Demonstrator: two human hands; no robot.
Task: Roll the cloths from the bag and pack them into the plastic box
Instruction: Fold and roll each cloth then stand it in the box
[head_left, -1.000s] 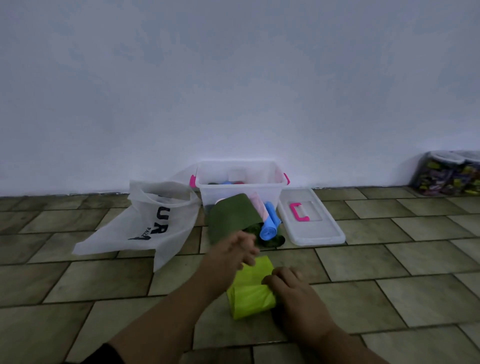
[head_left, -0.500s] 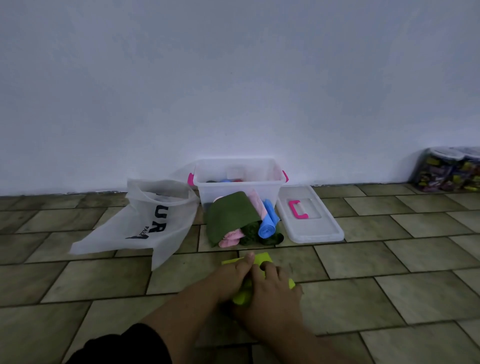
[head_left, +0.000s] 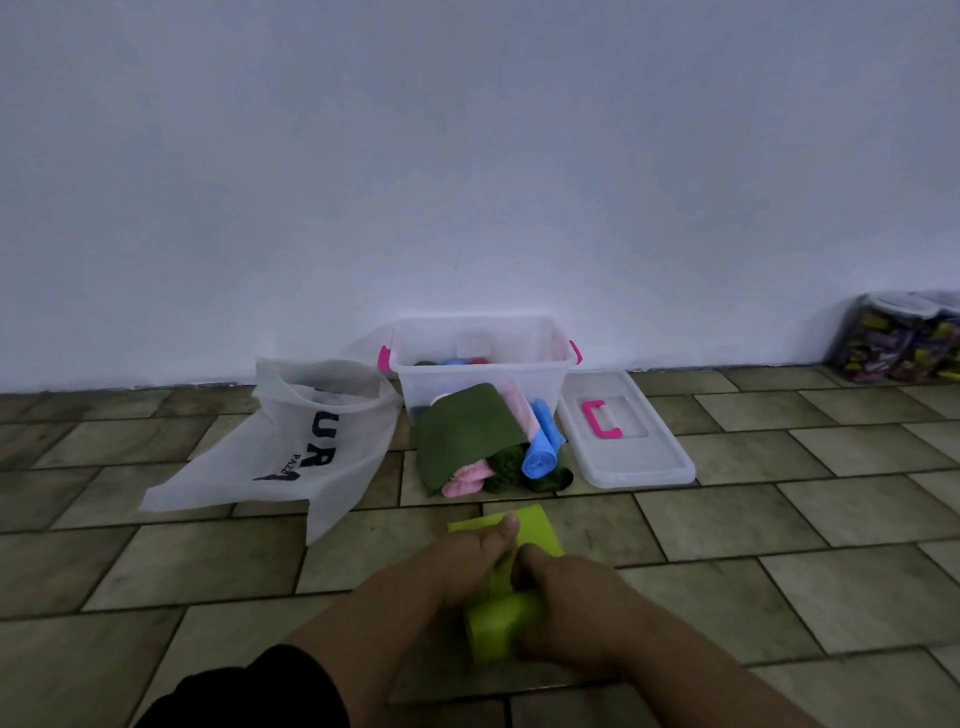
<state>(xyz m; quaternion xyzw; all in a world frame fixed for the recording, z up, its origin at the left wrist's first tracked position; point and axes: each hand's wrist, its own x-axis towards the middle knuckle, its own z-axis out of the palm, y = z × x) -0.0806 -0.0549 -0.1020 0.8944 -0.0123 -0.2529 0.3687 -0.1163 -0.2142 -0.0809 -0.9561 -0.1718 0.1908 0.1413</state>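
A lime-green cloth (head_left: 535, 530) lies on the tiled floor in front of me, its near end rolled up. My left hand (head_left: 462, 564) and my right hand (head_left: 566, 592) both grip the roll, side by side. Beyond it sits a pile of cloths: a dark green cloth (head_left: 462, 431), a pink one (head_left: 465, 475) and a blue roll (head_left: 540, 449). Behind the pile stands the clear plastic box (head_left: 483, 371) with pink latches, holding a few rolled cloths. The white bag (head_left: 296, 447) lies slumped to the left.
The box's clear lid (head_left: 628, 452) with a pink handle lies flat to the right of the box. A clear jar of colourful items (head_left: 904, 338) stands by the wall at far right. A white wall runs behind everything.
Both hands have closed onto the lime-green cloth and rolled its near end up; a second ago the left hand was raised above it.
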